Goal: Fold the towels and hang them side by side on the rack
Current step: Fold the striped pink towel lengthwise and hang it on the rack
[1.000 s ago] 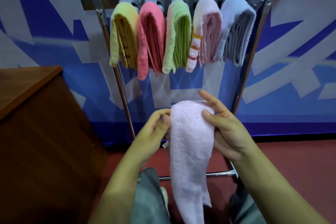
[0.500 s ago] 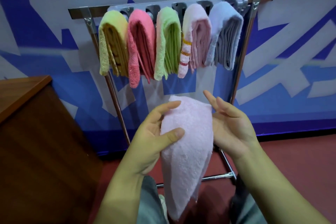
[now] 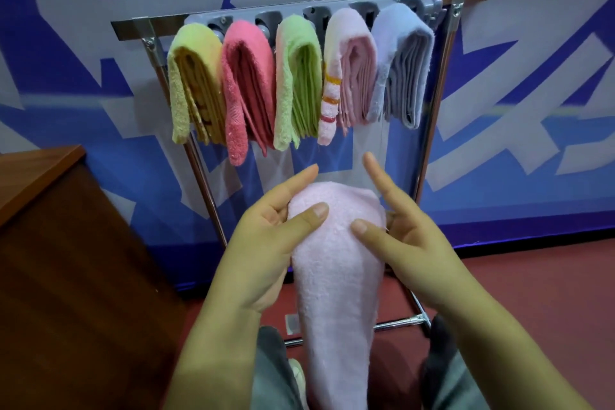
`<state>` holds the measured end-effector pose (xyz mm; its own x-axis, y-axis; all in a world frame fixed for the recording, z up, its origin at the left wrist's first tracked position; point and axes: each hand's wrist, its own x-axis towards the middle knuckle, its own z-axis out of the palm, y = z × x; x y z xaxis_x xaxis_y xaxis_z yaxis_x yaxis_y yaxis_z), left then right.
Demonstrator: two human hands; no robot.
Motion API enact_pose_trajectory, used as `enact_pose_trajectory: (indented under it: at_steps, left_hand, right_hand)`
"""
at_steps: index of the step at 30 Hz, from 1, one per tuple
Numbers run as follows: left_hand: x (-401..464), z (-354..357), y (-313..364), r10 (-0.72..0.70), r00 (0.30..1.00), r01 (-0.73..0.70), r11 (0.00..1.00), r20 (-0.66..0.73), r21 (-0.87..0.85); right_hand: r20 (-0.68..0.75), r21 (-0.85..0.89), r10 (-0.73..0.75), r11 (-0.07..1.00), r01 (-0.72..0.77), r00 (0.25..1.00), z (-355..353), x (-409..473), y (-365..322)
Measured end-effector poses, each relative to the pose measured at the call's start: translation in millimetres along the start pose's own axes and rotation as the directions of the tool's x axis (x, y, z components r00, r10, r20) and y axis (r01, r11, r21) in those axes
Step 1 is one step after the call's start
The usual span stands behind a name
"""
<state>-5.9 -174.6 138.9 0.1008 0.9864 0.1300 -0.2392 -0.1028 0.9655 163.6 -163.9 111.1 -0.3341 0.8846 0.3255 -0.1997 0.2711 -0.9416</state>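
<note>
A pale pink towel (image 3: 336, 276), folded lengthwise, hangs down between my two hands in front of the rack. My left hand (image 3: 266, 243) grips its upper left side, thumb on the front and fingers behind. My right hand (image 3: 406, 243) holds the upper right side the same way, with its index finger pointing up. On the metal rack (image 3: 446, 76) several folded towels hang side by side: yellow (image 3: 193, 76), pink-red (image 3: 246, 83), green (image 3: 299, 76), light pink with striped edge (image 3: 349, 76) and lavender-blue (image 3: 402, 60).
A brown wooden cabinet (image 3: 66, 260) stands at the left, close to the rack's left post. The rack's lower crossbar (image 3: 396, 324) runs behind the held towel. A blue and white patterned wall is behind, red floor below. My knees show at the bottom.
The camera has drawn closer to the rack. My right thumb has come onto the front of the pale pink towel, so both hands now grip its top.
</note>
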Motion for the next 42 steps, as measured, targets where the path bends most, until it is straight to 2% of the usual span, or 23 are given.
enact_pose_trajectory:
  at_steps: [4,7,11,16,18,23,27,32,36,39,42]
  left_hand:
    - [3,-5,0,0.084,0.995,-0.078,0.992,-0.061,0.101]
    - [5,-11,-3,0.083,0.994,-0.074,0.99,-0.077,0.117]
    - [2,-11,-9,0.105,0.994,-0.105,0.99,0.006,0.095]
    - [1,-7,-3,0.218,0.976,-0.218,0.974,-0.009,0.057]
    - [2,-3,1,0.26,0.966,-0.26,0.965,0.01,0.041]
    - [7,11,3,0.376,0.926,-0.376,0.926,-0.024,0.024]
    - [14,19,7,0.416,0.907,-0.417,0.909,-0.065,-0.005]
    - [15,19,14,0.423,0.905,-0.415,0.902,-0.052,0.123]
    - [12,7,18,0.477,0.878,-0.44,0.837,-0.039,0.324]
    - [10,-1,22,0.515,0.856,-0.438,0.769,-0.046,0.466]
    - [10,-4,25,0.535,0.843,-0.423,0.715,-0.046,0.557]
  right_hand:
    - [-0.06,-0.104,-0.03,0.994,0.023,0.998,8,4,-6]
    - [-0.08,0.005,-0.006,1.0,0.006,0.997,12,11,-14]
    - [-0.037,0.121,0.018,0.993,-0.013,0.999,7,22,-21]
    - [0.008,-0.21,-0.128,0.97,0.126,0.992,-3,19,-32]
    - [0.042,-0.269,-0.163,0.948,0.168,0.986,-7,18,-36]
    - [0.086,-0.208,-0.213,0.952,0.227,0.973,-15,18,-49]
    - [0.128,-0.084,-0.163,0.981,0.175,0.978,-20,17,-48]
    - [0.02,-0.107,-0.22,0.969,0.221,0.975,-21,15,-45]
    - [0.043,-0.144,-0.255,0.955,0.259,0.966,-13,15,-44]
    - [0.028,-0.284,-0.31,0.909,0.304,0.95,-8,15,-43]
    - [0.037,-0.455,-0.396,0.811,0.368,0.918,-8,16,-43]
